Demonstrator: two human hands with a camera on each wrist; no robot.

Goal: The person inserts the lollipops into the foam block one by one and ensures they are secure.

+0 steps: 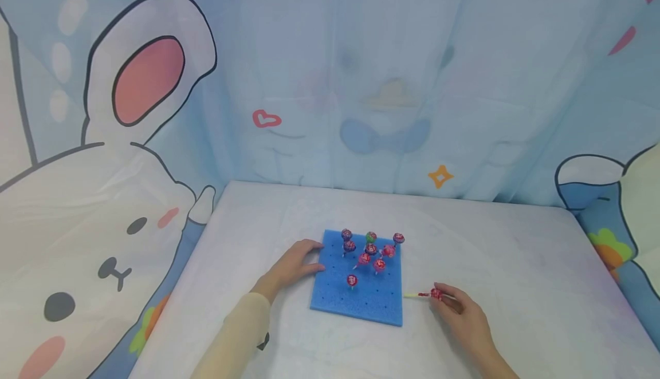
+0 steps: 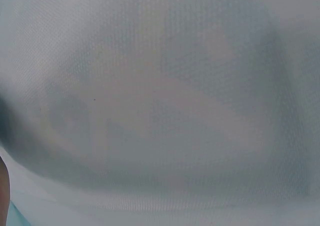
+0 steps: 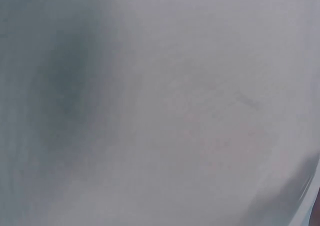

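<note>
A blue foam board (image 1: 335, 299) with rows of small holes lies on the white-covered table. Several wrapped lollipops stand in it by their sticks, most grouped toward its far right part, among them a green one (image 1: 371, 236) and a pink one (image 1: 388, 250). One red lollipop (image 1: 352, 280) stands apart, nearer the middle. My left hand (image 1: 293, 265) rests at the board's left edge, fingers extended and thumb spread from them. To the right of the board, my right hand (image 1: 464, 316) pinches a red-wrapped lollipop (image 1: 436, 293) by its head, its pale stick pointing left toward the board's edge.
The white table cover (image 1: 515, 253) stretches around the board on every side. Behind it hangs a light blue curtain (image 1: 392, 52) with cartoon prints, which also runs along both sides. Pale blurred cloth (image 2: 160, 101) fills the left wrist view, and the right wrist view is likewise blurred.
</note>
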